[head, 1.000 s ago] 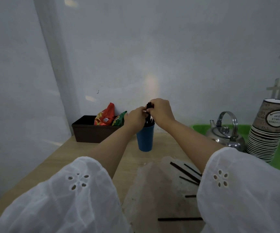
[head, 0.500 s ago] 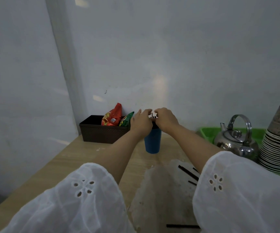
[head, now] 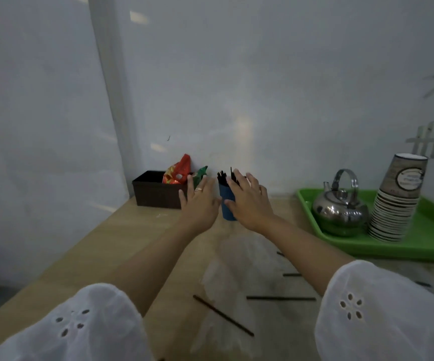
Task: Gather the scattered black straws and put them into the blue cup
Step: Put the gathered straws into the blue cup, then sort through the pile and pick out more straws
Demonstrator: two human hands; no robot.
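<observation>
The left hand (head: pixel 199 201) and right hand (head: pixel 247 201) are flanking the blue cup (head: pixel 226 204), fingers (head: pixel 199 185) released and spread, grasping nothing; whether they are touching it is unclear. The cup is standing near the worktop's (head: pixel 132 243) far edge with black straws (head: pixel 221 176) poking out, while loose straws (head: pixel 281 298) are lying toward the near edge.

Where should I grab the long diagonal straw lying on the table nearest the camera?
Pinch the diagonal straw near its middle, coming straight down from above with fingertips across its width. It lies flat on the table and is thin and long, so a mid-length hold should keep it balanced.
</observation>
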